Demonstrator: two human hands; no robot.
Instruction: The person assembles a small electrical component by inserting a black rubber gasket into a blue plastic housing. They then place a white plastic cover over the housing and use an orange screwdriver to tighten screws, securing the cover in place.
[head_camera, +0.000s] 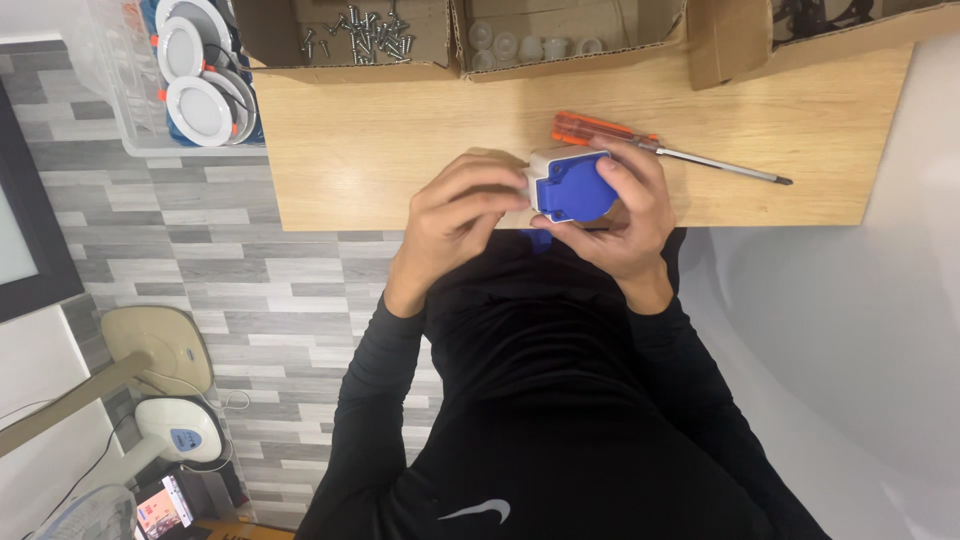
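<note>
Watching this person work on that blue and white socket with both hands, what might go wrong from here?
The blue and white socket is held in the air between the left hand and right hand, near the wooden table's front edge; if the grip slips, it might fall to the floor. The orange-handled screwdriver lies loose just behind the right hand, so a nudge could set it rolling. The open box of screws could probably spill if bumped.
</note>
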